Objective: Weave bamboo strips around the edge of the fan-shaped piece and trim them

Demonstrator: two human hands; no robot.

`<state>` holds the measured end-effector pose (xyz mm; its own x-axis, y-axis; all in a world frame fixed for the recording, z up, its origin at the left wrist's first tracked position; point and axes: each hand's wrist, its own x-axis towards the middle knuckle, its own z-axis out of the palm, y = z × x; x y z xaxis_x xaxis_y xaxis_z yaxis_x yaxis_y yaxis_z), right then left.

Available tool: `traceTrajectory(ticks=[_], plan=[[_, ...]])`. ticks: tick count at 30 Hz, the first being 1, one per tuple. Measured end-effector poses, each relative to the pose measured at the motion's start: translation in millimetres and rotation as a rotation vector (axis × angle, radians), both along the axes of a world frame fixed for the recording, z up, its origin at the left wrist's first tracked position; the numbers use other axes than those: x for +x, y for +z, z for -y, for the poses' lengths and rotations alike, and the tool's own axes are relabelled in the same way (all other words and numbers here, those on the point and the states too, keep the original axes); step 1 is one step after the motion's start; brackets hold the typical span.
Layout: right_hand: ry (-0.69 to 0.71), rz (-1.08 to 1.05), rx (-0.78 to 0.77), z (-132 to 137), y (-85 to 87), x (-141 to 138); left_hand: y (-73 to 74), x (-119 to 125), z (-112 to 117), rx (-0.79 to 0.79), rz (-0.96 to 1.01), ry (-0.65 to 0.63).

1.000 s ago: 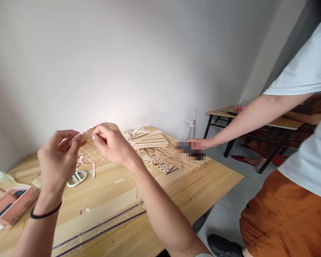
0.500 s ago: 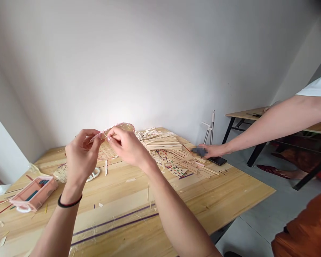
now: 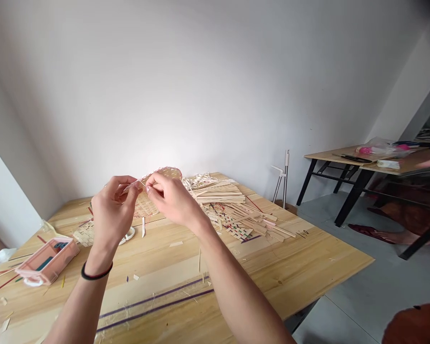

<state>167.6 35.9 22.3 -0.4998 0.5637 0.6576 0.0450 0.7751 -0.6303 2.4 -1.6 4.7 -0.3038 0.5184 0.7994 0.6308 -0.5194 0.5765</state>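
Observation:
Above the far left part of the table, my left hand (image 3: 115,205) is closed in a pinch, a dark band round its wrist. Close beside it, my right hand (image 3: 172,198) pinches too. A thin pale strip (image 3: 142,183) runs between the fingertips of both hands. Just behind them is a woven bamboo piece (image 3: 146,206) with a red-and-white edge, partly covered by the hands. Whether the left fingers also grip its edge cannot be made out. White-handled scissors (image 3: 128,235) lie partly hidden behind my left wrist.
A pink box (image 3: 48,265) stands at the left. Stacked flat bamboo strips (image 3: 220,193) and a coloured woven piece (image 3: 238,232) lie at the back right. Purple strips (image 3: 157,306) cross the front of the table. A metal stand (image 3: 283,179) and another table (image 3: 329,155) are beyond.
The co-worker's arm has left the right side; the blurred dark object and the black phone there are gone. My hands stay almost in place, still pinching. The view has shifted slightly.

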Motion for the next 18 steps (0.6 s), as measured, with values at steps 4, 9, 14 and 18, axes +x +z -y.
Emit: traceTrajectory(ticks=[4, 9, 14, 18], plan=[[0.004, -0.018, 0.0, 0.0, -1.0, -0.6, -2.5, 1.1, -0.5, 0.032, -0.051, 0.011], [-0.028, -0.034, -0.01, 0.5, -1.5, -2.8, -2.9, 4.6, 0.4, 0.059, -0.083, 0.011], [-0.001, -0.039, -0.028, 1.7, -0.7, -1.7, -0.3, 4.4, 1.8, 0.088, -0.068, 0.032], [0.046, -0.017, -0.075, 0.9, 0.3, 0.6, 0.5, 2.5, 1.5, 0.088, -0.068, 0.053]])
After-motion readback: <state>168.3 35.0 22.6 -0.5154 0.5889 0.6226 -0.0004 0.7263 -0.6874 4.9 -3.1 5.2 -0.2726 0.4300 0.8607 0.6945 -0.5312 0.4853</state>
